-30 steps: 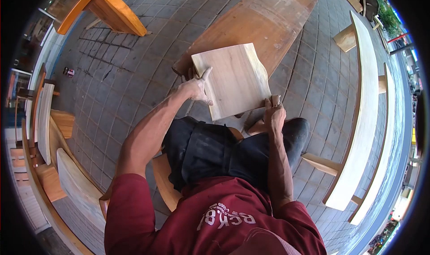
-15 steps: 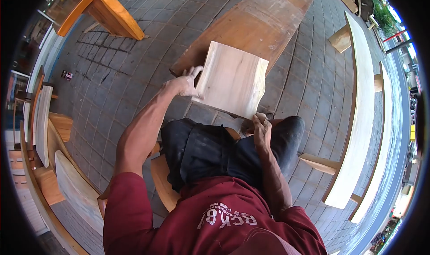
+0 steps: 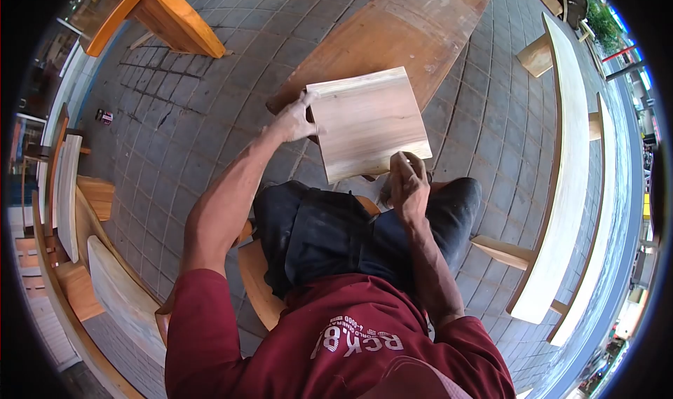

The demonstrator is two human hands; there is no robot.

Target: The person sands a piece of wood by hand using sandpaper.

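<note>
A pale, roughly square wooden board (image 3: 368,122) with visible grain lies over the near end of a long brown wooden plank (image 3: 392,42). Its left edge is in my left hand (image 3: 296,121), the thumb and fingers spread along that side. At the board's near right edge is my right hand (image 3: 410,182), its fingers curled and gripping the edge. The underside of the board is hidden.
Long pale benches (image 3: 564,168) stand on the right. An orange-brown wooden piece (image 3: 179,24) is at the upper left, and curved wooden furniture (image 3: 116,287) at the lower left. A small can (image 3: 104,117) lies on the paved floor (image 3: 231,105).
The board has turned, so its wavy right edge now faces me. My right hand has moved up and slightly forward with it; my left hand has closed in on the left edge.
</note>
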